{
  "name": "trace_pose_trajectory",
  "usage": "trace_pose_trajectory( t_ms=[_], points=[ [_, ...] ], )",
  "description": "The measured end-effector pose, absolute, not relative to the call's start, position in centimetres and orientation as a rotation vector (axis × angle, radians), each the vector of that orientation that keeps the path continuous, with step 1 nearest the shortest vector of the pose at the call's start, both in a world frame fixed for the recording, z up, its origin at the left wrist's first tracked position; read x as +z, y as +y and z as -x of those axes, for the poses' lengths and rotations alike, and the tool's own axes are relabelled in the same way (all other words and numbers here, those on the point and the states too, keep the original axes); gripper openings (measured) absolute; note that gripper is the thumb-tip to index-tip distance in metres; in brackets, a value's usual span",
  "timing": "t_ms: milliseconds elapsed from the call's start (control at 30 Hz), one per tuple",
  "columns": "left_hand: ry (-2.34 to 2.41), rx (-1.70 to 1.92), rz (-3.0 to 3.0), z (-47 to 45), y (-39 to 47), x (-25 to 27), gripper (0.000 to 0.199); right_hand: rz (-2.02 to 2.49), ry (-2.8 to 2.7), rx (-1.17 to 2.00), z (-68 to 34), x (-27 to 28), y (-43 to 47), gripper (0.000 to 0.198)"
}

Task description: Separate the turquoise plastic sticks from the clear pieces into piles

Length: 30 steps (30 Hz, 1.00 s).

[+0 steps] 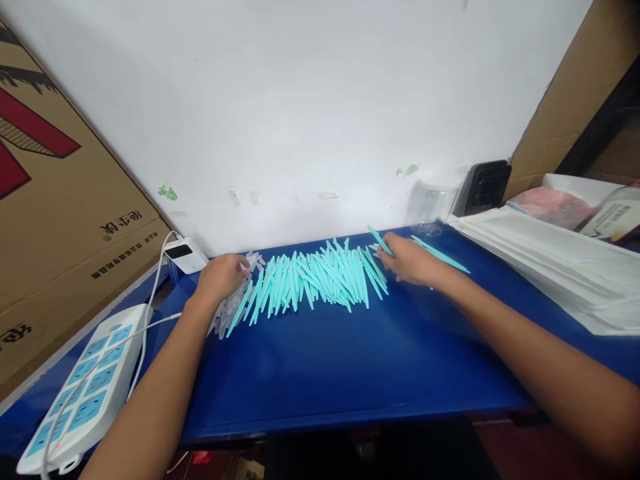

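Note:
A wide heap of slim, tapered turquoise sticks [320, 277] lies across the blue table near the wall. Small translucent plastic pieces [227, 313], shaped like caps, are piled along its left end. My left hand [227, 272] is at this pile with its fingers pinched together; whatever is between them is too small to make out. Past the heap's right end, my right hand [407, 259] grips one turquoise stick [380, 240], which points up and to the left. More turquoise sticks [443, 255] lie on the table just beyond and right of that hand.
A white power strip [85, 387] with cables lies at the left, near a white device with a dark display [187, 255]. A clear jar [433, 203] and a black object [487, 185] stand against the wall. White sheeting [540, 267] covers the right; a cardboard box [65, 200] rises left.

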<state>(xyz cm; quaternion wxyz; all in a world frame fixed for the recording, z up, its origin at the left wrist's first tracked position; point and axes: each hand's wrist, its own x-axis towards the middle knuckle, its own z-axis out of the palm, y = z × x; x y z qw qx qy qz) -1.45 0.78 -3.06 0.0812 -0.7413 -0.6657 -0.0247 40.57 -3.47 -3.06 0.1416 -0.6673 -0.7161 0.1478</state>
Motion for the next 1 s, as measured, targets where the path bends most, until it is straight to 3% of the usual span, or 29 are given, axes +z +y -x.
trace_pose_trajectory(
  t_ms=[300,467,733,1000],
  points=[
    [-1.947,0.007,2.308,2.1,1.2,-3.6,0.028,1.963,-2.127,0.291,-41.4,-4.1,-2.3,0.027],
    [-1.935,0.042,2.296,1.7,1.0,-3.7,0.023,1.996,-2.185,0.402,-41.0,-4.1,-2.9,0.035],
    [-1.903,0.124,2.261,1.9,1.6,-4.3,0.024,2.046,-2.251,0.539,-40.7,-4.5,-3.0,0.02],
    [-1.91,0.093,2.232,1.6,1.4,-4.8,0.025,2.043,-2.26,0.539,-40.6,-4.0,-3.2,0.029]
  ],
)
